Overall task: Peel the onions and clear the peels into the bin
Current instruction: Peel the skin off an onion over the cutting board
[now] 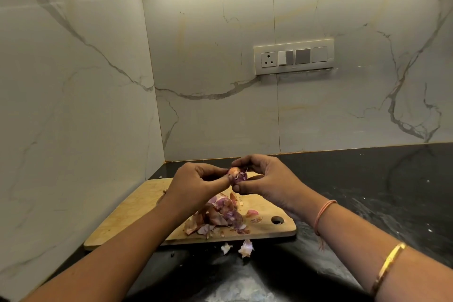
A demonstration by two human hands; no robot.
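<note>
Left hand [196, 184], right hand [266, 179], both pinching a small onion [236, 175] between them, above peels [220, 216] on board [127, 213]

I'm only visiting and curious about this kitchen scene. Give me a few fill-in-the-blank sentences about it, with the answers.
1. The left hand and the right hand together hold one small ____.
2. The heap of peels lies on a wooden ____.
3. Two pale scraps lie on the dark ____.
4. The gold bangle sits on the ____ arm.
Missing words: onion; cutting board; counter; right.
</note>
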